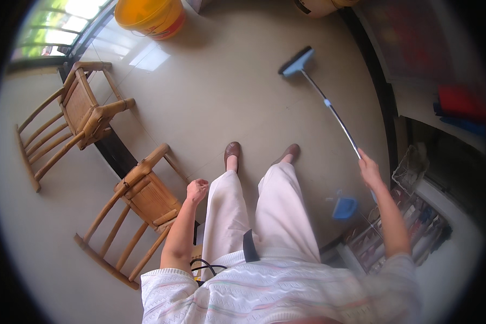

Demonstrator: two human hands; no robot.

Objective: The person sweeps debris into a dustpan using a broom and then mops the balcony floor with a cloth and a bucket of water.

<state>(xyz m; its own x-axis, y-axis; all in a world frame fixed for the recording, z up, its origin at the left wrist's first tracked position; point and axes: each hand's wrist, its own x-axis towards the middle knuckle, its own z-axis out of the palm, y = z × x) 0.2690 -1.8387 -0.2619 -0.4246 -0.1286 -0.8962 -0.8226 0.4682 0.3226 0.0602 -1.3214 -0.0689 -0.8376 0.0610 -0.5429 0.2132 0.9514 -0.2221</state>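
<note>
My right hand (pixel 369 169) is closed around the metal handle of a push broom (pixel 299 65), out to my right. The broom has a light blue head with dark bristles, which lies on the tiled floor ahead and to the right. My left hand (pixel 197 190) hangs at my left side with its fingers curled in and nothing seen in it, close to a bamboo chair (pixel 154 196). A blue dustpan (pixel 345 208) is near the floor at my right, below the right hand in the picture.
Another bamboo chair (pixel 79 103) stands farther left. A yellow bucket (pixel 150 18) is at the top left, and part of a light-coloured bucket (pixel 318 7) shows at the top right. At right are a wire basket (pixel 411 168) and a rack of shoes (pixel 401 227).
</note>
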